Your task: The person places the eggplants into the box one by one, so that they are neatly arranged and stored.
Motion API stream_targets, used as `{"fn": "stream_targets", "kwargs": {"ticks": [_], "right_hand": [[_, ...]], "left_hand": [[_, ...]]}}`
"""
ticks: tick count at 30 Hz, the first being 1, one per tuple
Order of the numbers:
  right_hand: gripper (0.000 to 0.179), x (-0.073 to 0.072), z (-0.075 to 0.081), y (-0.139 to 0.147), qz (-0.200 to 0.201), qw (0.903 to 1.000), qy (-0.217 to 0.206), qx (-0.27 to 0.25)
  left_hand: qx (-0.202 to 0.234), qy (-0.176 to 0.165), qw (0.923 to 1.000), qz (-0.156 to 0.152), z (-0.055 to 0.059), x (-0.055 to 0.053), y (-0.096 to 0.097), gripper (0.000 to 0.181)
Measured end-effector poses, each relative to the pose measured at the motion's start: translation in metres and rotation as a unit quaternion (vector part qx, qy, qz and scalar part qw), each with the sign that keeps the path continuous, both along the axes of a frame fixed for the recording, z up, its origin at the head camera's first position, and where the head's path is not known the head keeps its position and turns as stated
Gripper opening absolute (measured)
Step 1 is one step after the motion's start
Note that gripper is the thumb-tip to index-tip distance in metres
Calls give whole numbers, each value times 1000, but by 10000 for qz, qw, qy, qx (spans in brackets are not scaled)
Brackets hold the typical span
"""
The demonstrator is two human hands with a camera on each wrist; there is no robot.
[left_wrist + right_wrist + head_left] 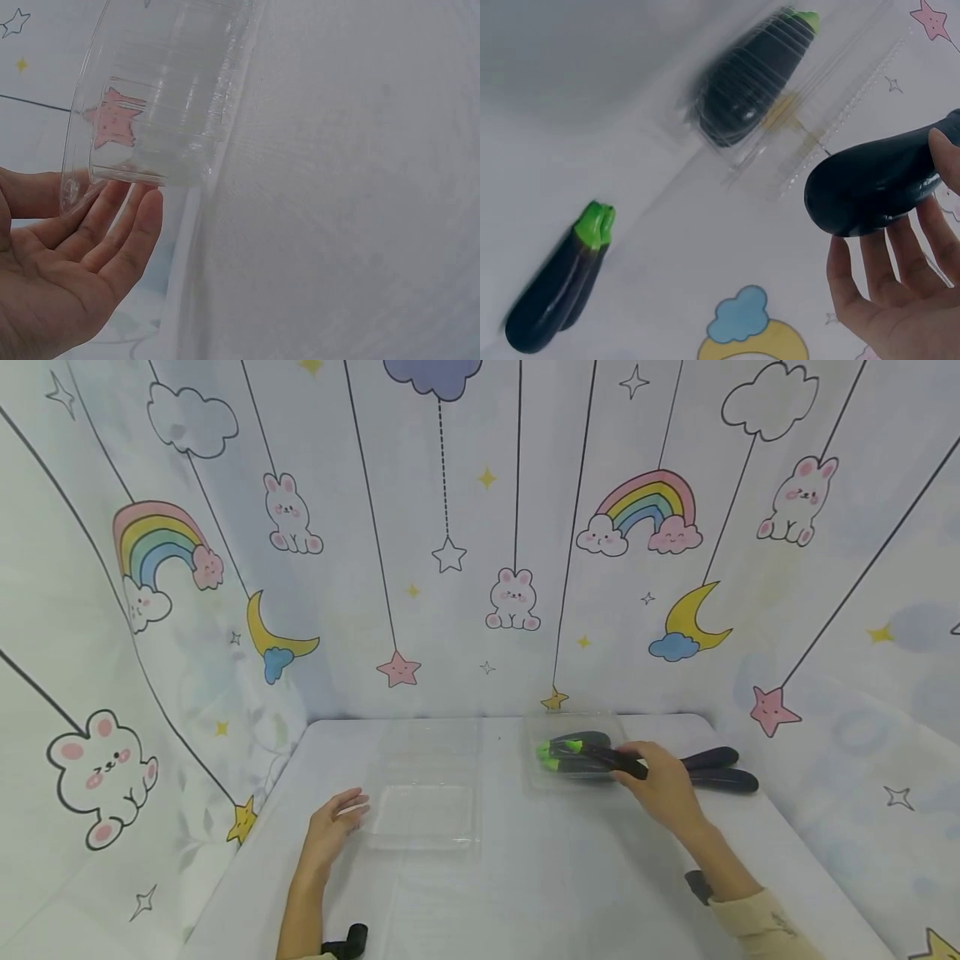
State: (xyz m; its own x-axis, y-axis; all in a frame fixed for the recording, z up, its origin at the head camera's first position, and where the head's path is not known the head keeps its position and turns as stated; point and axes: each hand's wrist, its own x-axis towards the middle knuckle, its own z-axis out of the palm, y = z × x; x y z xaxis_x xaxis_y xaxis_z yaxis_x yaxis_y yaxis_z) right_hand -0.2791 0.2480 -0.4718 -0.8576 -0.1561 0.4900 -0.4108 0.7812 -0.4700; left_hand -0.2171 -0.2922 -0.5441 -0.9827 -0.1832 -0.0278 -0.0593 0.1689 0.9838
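Note:
My right hand (663, 789) grips a dark purple eggplant (874, 184) by its body, holding it over a clear plastic container (543, 783) at the back right. Inside that container lie eggplants (581, 767) with bright green caps, partly covered by the held one. Two more eggplants (723, 779) lie side by side on the table, just right of this hand. At the left, my left hand (330, 831) has its fingers loosely extended beside another clear container (423, 843). In the left wrist view, the fingertips (150, 206) are right at this container's edge (139, 176).
A white table (540, 885) lies under everything. Behind and at both sides stand white cloth walls (450, 610) printed with rabbits, stars, clouds and rainbows. A black wrist strap piece (356, 941) shows beside the left forearm.

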Motion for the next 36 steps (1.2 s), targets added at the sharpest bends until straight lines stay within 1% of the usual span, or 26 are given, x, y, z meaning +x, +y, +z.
{"fn": "stream_targets", "kwargs": {"ticks": [2, 6, 7, 10, 13, 14, 21, 28, 36], "right_hand": [[45, 0, 1, -4, 16, 10000, -18, -3], [45, -1, 3, -11, 1, 10000, -70, -16], [46, -2, 4, -13, -13, 10000, -83, 3], [46, -4, 5, -20, 2, 9999, -130, 3], [46, -5, 6, -26, 56, 9999, -120, 0], [45, -5, 6, -28, 82, 9999, -133, -23], [45, -8, 4, -41, 181, 9994, -267, -91], [42, -10, 0, -53, 321, 9990, -227, -204], [43, -13, -3, -66, 307, 9990, -281, -167]], "left_hand": [[-6, -19, 10000, 44, 1, 0, 0, 47], [24, -9, 10000, 35, 1, 0, 0, 47], [62, -23, 10000, 12, 6, 2, 1, 47], [93, -19, 10000, -16, 4, 2, 0, 48], [49, -38, 10000, 21, 4, 1, 0, 47], [16, -23, 10000, 38, 0, -1, -1, 47], [8, 37, 10000, 34, 1, 0, 0, 47], [5, 19, 10000, 20, 1, 0, 2, 47], [-234, -104, 9997, 56, 2, 1, 2, 47]]}}
